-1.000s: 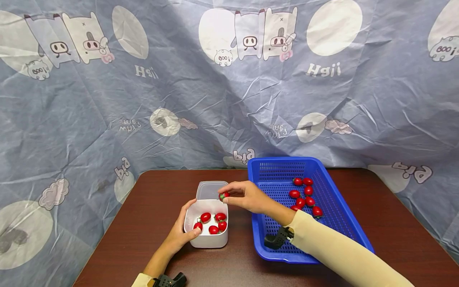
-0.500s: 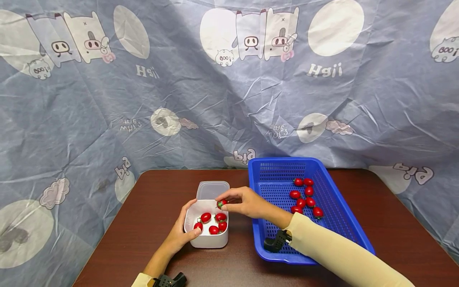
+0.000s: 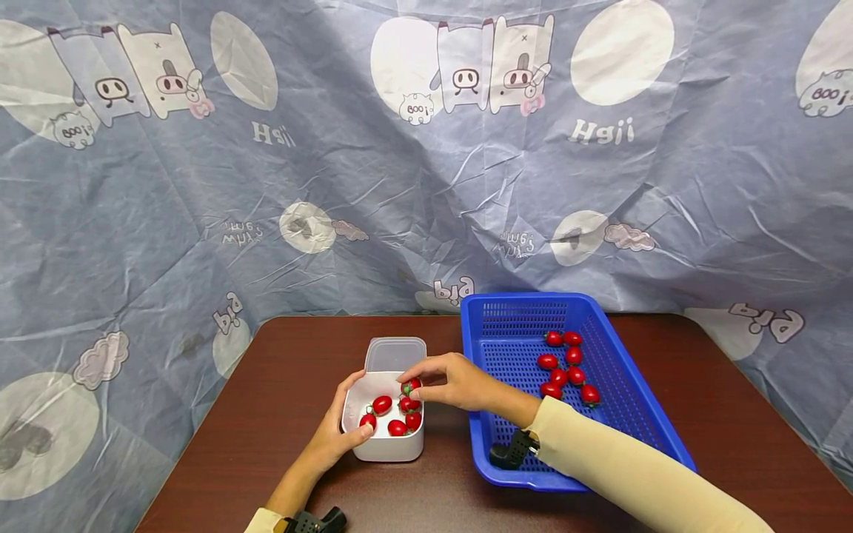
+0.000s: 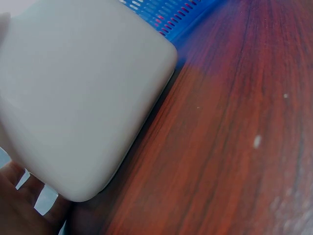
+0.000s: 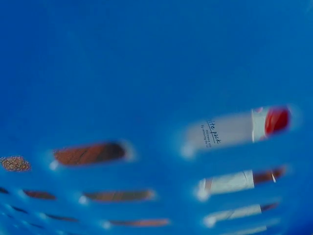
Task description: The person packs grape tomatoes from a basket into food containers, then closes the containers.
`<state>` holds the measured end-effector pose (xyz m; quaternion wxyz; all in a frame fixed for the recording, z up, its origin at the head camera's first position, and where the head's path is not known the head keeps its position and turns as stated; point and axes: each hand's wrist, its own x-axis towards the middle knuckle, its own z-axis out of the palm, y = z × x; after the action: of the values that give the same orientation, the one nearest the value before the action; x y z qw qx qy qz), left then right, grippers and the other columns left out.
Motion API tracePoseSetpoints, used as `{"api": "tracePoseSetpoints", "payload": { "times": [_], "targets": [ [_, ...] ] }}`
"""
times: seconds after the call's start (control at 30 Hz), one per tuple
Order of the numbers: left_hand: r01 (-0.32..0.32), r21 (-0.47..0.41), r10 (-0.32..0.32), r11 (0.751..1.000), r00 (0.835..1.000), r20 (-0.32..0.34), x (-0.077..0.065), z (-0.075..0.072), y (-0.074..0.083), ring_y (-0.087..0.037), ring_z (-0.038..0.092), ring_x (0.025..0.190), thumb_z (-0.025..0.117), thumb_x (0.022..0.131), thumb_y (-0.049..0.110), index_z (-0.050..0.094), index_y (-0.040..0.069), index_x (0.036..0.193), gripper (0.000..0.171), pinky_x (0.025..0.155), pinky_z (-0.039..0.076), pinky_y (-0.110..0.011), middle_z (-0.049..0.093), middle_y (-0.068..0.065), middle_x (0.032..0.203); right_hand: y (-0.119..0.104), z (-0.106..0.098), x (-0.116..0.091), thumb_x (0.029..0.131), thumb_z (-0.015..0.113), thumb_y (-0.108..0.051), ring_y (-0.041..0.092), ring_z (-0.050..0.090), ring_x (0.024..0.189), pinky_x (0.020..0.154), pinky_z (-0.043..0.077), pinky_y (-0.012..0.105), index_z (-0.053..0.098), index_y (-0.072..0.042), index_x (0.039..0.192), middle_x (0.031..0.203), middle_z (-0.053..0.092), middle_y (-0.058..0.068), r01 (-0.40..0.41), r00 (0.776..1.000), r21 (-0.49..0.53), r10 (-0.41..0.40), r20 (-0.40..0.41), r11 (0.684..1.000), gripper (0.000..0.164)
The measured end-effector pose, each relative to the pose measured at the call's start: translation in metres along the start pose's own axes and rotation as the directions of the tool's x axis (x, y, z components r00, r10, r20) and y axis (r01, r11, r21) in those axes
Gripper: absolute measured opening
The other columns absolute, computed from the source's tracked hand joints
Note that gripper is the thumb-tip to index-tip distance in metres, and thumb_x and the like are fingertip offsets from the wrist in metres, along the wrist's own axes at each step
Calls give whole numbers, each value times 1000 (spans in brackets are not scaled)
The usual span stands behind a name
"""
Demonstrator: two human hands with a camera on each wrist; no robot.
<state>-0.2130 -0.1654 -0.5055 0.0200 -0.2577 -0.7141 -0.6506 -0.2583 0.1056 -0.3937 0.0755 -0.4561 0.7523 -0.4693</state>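
Note:
A white plastic container [image 3: 389, 448] with several cherry tomatoes [image 3: 382, 405] in it stands near the middle of the table. My left hand [image 3: 331, 431] holds its left side, thumb over the near rim and fingers along the outer wall. Inside the far right corner, my right hand [image 3: 458, 383] pinches a cherry tomato [image 3: 410, 386] with a green stem between thumb and fingertips. In the left wrist view the container's pale wall [image 4: 88, 98] fills the upper left, fingers [image 4: 32, 193] beneath it. A blue basket wall [image 5: 146, 63] blocks the right wrist view.
To the right, a blue slotted basket [image 3: 646, 414] holds several more tomatoes [image 3: 558, 376]; my right forearm crosses over it. A translucent lid [image 3: 396, 354] lies behind the container. The brown table [image 3: 286, 363] ends at a patterned grey-blue cloth [image 3: 400, 185].
My right hand has come down and slightly toward me, bringing the pinched tomato from the container's far rim to inside it. The left hand and container have stayed put.

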Motion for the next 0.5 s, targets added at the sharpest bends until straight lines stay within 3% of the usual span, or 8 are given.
{"api": "tracePoseSetpoints", "payload": {
  "times": [0.1, 0.2, 0.5],
  "targets": [
    [4, -3, -4, 1000, 1000, 0, 0, 0, 0, -50, 38, 121, 67, 82, 12, 19, 12, 152, 85, 88, 50, -36, 35, -25, 140, 10, 1, 0, 87, 72, -12, 17, 67, 98, 86, 52, 31, 71, -8, 114, 105, 71, -1, 3, 1000, -12, -3, 5, 1000, 27],
    [4, -10, -4, 1000, 1000, 2, 0, 0, -1, -50, 38, 120, 67, 82, 12, 19, 13, 152, 85, 87, 50, -36, 35, -26, 139, 10, 1, 0, 86, 72, -12, 17, 67, 97, 86, 52, 29, 71, -10, 114, 105, 71, -2, 4, 1000, -17, -4, 9, 1000, 27],
    [2, -5, -2, 1000, 1000, 2, 0, 1, 0, -50, 38, 120, 67, 82, 12, 19, 13, 152, 85, 87, 50, -35, 35, -26, 140, 9, 2, 0, 86, 72, -11, 21, 66, 101, 86, 53, 33, 70, -3, 114, 109, 71, 6, 20, 1000, -32, -20, 6, 999, 29]
  ]
}}
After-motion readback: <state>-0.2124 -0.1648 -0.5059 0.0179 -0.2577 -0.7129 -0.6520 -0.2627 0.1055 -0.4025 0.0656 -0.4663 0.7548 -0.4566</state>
